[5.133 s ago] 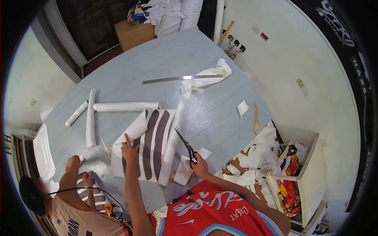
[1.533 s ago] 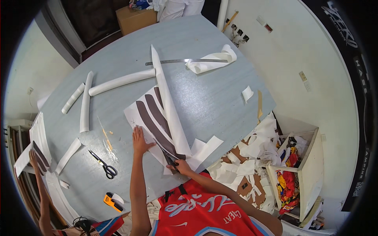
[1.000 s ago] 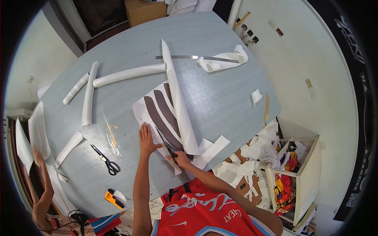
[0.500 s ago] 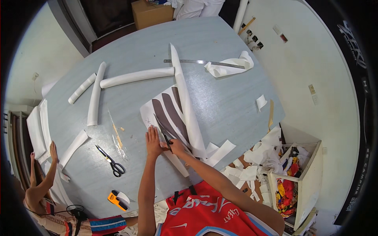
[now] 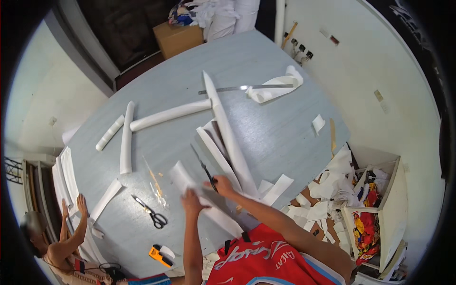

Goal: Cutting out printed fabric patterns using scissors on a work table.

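Take the long white roll (image 5: 232,142) on the blue-grey table (image 5: 289,137) as datum. Nearest, note an orange tool (image 5: 159,255) well left of the roll's near end, presumably parked there for elbow room. Also left of the roll, record spare scissors (image 5: 149,210) lying unheld. Closer to the roll's near end, find a loose white piece (image 5: 221,218) slanting across the table, with the left hand (image 5: 192,202) at its far part; blurred, so cannot tell whether gripping or only pressing, probably steadying it. Just right of the roll's near end, log white scraps (image 5: 278,191), seemingly pushed aside. Between loose piece and roll, see the right hand (image 5: 222,185) closed around the handles of the black scissors (image 5: 204,166), blades aimed away from the body, likely to keep the points clear of the left hand. Against the roll's left side, observe the striped sheet (image 5: 213,146), partly curled, perhaps propped by the roll's bulk. Beyond, note a crosswise roll (image 5: 171,115) meeting the roll's left side, and a steel ruler (image 5: 259,87) crossing near the roll's far end, right part over a curled sheet (image 5: 270,95), possibly as a weight.
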Demonstrator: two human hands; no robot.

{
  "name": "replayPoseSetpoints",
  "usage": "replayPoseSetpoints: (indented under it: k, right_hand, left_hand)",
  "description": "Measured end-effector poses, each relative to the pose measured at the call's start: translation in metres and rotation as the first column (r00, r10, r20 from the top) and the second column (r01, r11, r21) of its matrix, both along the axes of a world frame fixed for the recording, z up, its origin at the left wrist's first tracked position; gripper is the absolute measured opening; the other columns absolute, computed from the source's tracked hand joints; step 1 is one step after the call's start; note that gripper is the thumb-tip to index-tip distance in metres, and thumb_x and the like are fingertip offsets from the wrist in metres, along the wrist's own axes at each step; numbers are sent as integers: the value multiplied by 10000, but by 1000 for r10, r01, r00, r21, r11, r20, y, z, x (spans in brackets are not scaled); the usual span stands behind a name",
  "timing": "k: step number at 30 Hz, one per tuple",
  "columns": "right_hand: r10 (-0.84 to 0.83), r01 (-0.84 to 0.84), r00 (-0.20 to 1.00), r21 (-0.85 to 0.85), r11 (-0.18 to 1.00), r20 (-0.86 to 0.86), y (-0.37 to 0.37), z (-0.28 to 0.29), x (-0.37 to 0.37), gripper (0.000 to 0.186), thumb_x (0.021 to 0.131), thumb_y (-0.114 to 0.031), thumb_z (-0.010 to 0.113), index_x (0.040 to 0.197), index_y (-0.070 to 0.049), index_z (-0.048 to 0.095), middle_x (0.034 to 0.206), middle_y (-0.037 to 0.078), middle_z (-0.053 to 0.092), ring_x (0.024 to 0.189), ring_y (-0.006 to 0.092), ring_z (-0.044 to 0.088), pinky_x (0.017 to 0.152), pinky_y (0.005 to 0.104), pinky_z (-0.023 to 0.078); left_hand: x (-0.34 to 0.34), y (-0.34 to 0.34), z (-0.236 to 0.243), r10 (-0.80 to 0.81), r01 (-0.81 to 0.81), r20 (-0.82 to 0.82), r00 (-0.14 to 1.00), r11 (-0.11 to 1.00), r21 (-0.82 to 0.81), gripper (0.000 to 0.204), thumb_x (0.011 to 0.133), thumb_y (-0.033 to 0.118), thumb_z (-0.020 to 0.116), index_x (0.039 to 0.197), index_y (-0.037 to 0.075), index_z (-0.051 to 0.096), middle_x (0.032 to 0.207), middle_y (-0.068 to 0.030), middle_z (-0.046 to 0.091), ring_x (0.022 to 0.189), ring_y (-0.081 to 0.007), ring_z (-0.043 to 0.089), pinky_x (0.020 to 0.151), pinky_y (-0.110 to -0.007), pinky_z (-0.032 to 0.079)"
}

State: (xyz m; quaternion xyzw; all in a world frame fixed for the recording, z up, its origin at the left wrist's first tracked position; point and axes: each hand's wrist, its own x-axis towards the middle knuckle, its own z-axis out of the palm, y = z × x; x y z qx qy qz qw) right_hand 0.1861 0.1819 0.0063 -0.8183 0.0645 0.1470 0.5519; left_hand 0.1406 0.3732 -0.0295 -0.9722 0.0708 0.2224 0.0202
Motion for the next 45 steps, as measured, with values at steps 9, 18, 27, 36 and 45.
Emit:
replayPoseSetpoints:
  k: [9,18,27,36,45]
  right_hand:
    - [-155,131,970,137,982,189,-108,-1,-163,508,781,-412,797,663,-4,520,511,58,439,496,133,398,478,333,346]
    - [-16,-18,975,-148,989,-222,-168,48,-211,506,796,-459,767,715,-4,562,571,73,509,544,154,473,527,337,388]
    - [-368,357,930,-206,911,-20,-208,88,-256,459,758,-381,810,719,2,562,575,87,504,549,153,435,536,343,391]
    - [-605,628,765,-52,776,220,-186,46,-222,328,807,-294,781,881,-9,637,679,110,610,628,176,589,579,366,439]
    - [-636,742,667,-264,616,388,-201,-26,-176,394,811,-340,743,1005,-44,570,765,167,615,752,404,604,660,469,457]
  left_hand:
    - [127,-137,112,-313,511,637,705,846,-150,714,705,221,776,1343,87,484,1270,-94,557,1293,-269,450,1070,-459,350]
    - [141,-126,46,-558,683,457,693,712,-165,266,711,172,673,964,90,658,885,-83,642,951,-272,599,930,-435,400]
    - [-32,-229,39,-322,285,-26,946,871,-401,323,785,355,658,921,63,682,860,-159,690,842,-362,668,798,-470,504]
    - [34,-275,-11,-505,473,157,849,592,-652,359,808,189,600,1162,167,658,1170,-142,592,1091,-326,559,922,-514,454]
    - [40,-275,-11,-353,414,249,902,871,-264,649,844,208,599,1426,43,365,1312,-289,452,1035,-379,601,760,-439,554]
